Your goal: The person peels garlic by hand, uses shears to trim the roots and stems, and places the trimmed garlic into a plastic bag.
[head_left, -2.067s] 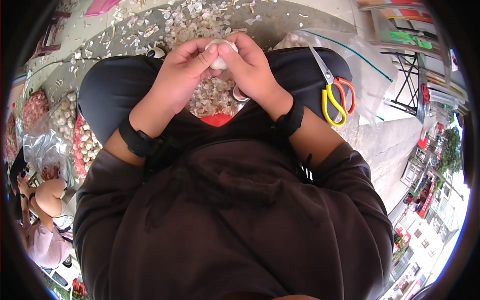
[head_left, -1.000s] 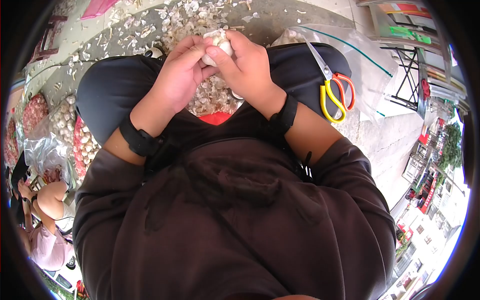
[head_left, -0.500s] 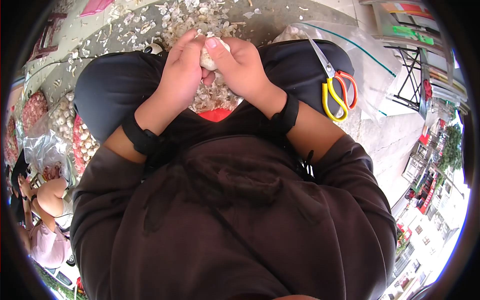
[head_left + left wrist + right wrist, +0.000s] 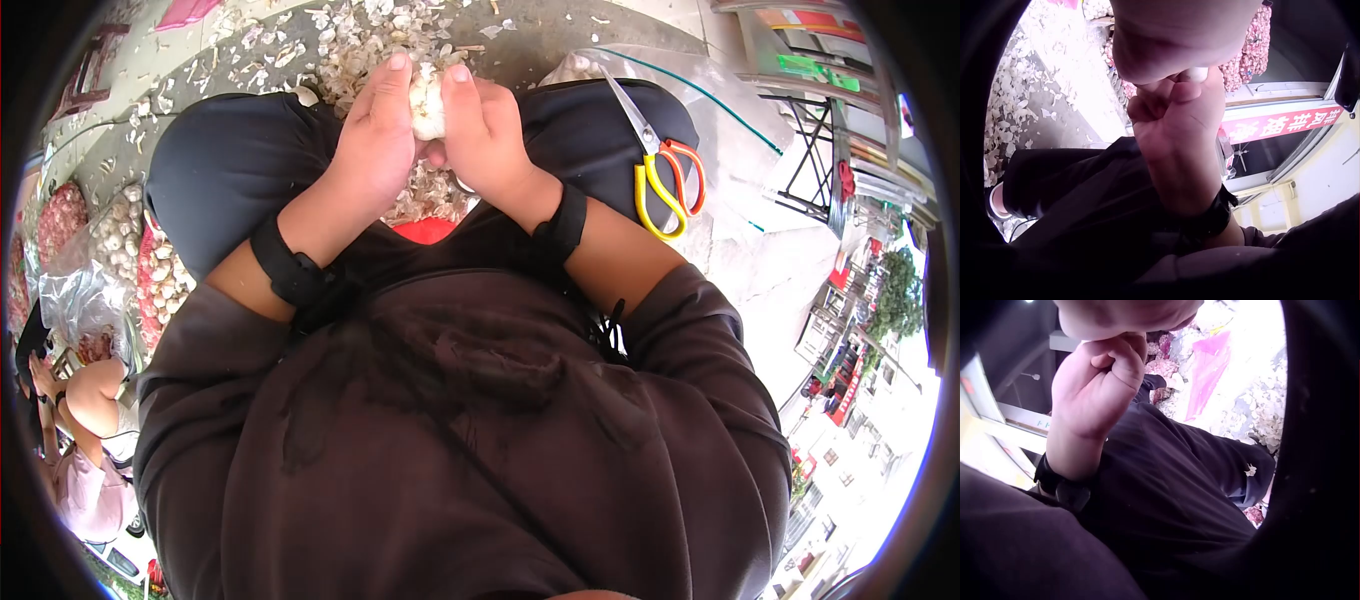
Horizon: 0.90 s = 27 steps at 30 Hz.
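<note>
In the head view a whitish garlic bulb (image 4: 427,108) is held between both hands above the lap. The left hand (image 4: 375,140) grips its left side and the right hand (image 4: 486,138) its right side, thumbs pointing up along it. A small pale part of the bulb (image 4: 1194,74) shows between the hands in the left wrist view, under the left hand (image 4: 1179,37). In the right wrist view the right hand (image 4: 1125,317) covers most of the bulb, with the left hand's curled fingers against it. Loose skins (image 4: 428,196) lie below the hands.
Scissors (image 4: 663,180) with yellow and orange handles rest on the right thigh. Clear plastic (image 4: 715,130) lies beyond them. Garlic skins (image 4: 375,45) cover the ground ahead. Net bags of garlic (image 4: 165,280) stand at the left, near a seated person (image 4: 95,430).
The thumbs have moved from across the bulb to its two sides, exposing more of it. Both hands have shifted slightly, still gripping the bulb.
</note>
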{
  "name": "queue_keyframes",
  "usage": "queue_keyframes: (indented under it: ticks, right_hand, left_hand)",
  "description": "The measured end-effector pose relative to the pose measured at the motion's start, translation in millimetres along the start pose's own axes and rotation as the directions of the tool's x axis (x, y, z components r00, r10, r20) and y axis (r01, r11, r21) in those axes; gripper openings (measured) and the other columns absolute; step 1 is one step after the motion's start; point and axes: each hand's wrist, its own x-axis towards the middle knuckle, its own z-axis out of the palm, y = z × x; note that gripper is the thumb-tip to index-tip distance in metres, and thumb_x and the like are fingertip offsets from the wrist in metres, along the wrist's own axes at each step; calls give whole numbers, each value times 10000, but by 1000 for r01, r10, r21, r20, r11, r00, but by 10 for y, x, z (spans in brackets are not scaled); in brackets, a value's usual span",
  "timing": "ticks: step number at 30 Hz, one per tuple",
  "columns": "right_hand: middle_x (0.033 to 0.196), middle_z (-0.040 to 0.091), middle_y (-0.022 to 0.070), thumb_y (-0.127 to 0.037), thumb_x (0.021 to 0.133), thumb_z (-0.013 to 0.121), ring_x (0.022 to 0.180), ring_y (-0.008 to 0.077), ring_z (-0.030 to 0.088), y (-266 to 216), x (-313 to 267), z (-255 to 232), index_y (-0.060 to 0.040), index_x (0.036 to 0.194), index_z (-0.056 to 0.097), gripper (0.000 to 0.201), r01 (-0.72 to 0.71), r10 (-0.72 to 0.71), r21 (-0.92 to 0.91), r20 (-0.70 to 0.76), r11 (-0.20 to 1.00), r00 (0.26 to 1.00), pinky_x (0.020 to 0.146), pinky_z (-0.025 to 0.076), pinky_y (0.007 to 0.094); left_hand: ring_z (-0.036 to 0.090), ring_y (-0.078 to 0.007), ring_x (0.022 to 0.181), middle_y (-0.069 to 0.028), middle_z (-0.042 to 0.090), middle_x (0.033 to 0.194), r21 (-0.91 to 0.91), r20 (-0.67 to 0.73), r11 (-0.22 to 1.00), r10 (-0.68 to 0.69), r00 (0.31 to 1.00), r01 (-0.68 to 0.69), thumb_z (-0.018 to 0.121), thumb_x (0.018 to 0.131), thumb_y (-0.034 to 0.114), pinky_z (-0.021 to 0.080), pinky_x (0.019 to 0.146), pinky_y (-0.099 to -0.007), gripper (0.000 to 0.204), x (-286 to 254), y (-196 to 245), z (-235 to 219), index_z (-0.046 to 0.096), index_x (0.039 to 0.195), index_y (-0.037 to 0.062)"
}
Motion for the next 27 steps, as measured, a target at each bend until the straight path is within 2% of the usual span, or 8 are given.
queue_keyframes:
  ticks: [8, 10, 11, 14, 19, 22, 25, 27]
  right_hand:
    - [658, 615, 61, -375, 1043, 405, 521, 97, 564, -22, -14, 11, -4, 797, 583, 479, -79, 75, 129, 34, 988, 997, 476, 443, 247]
    - [679, 624, 59, -399, 1021, 474, 570, 103, 583, -57, 7, -5, -8, 825, 586, 452, -150, 135, 187, 90, 971, 987, 518, 463, 246]
    - [681, 626, 58, -416, 996, 520, 585, 110, 590, -14, 15, 25, -8, 833, 588, 444, -56, 49, 113, 64, 992, 997, 537, 473, 254]
    - [694, 636, 61, -451, 919, 645, 627, 132, 614, 182, 21, 90, -7, 853, 594, 452, 138, -136, -78, 34, 987, 990, 588, 500, 278]
    - [715, 664, 81, -424, 865, 722, 657, 154, 649, 101, 37, -27, -4, 864, 598, 438, 244, -225, -326, 95, 913, 970, 612, 513, 306]
    - [706, 674, 84, -378, 902, 692, 656, 143, 656, 85, 17, -61, -5, 850, 596, 388, 155, -107, -245, 200, 957, 974, 589, 501, 292]
    - [666, 658, 67, -345, 947, 639, 611, 118, 640, 20, -29, 41, -2, 816, 596, 370, 78, -78, 8, 135, 997, 988, 546, 482, 273]
    - [650, 650, 56, -323, 968, 612, 594, 99, 629, 68, -18, 51, 1, 793, 597, 369, 86, -87, 12, 114, 996, 990, 519, 471, 258]
  left_hand:
    - [608, -160, 692, -68, 627, 899, 57, 17, 996, 73, 997, -74, 353, 1037, 490, 494, 569, -264, 484, -37, 14, -15, 541, 1096, 48]
    - [608, -144, 743, -61, 626, 922, 237, -5, 961, 152, 988, -146, 373, 1032, 493, 499, 604, -259, 489, -6, 5, -89, 541, 1128, 44]
    - [609, -136, 768, -57, 626, 933, 325, -16, 930, 189, 982, -174, 383, 1030, 494, 502, 622, -256, 493, 2, -2, -121, 541, 1145, 41]
    - [594, -115, 804, -47, 624, 935, 279, -69, 935, 249, 966, -221, 409, 1032, 469, 500, 651, -250, 474, 3, 6, -133, 558, 1137, 31]
    - [615, -121, 798, -47, 627, 922, 74, -5, 996, 48, 999, -47, 461, 1009, 481, 519, 626, -265, 475, -53, 167, -97, 593, 1059, 29]
    - [611, -123, 674, -52, 629, 822, 242, 74, 970, -15, 997, -3, 442, 1001, 509, 510, 549, -258, 505, -50, 243, -137, 609, 984, 33]
    - [606, -116, 634, -58, 626, 805, 334, 72, 942, -19, 997, -6, 432, 999, 519, 514, 510, -243, 520, -63, 267, -116, 607, 979, 29]
    - [603, -113, 636, -59, 621, 804, 351, 45, 936, -16, 999, -1, 426, 998, 527, 519, 501, -241, 534, -70, 249, -105, 604, 986, 24]
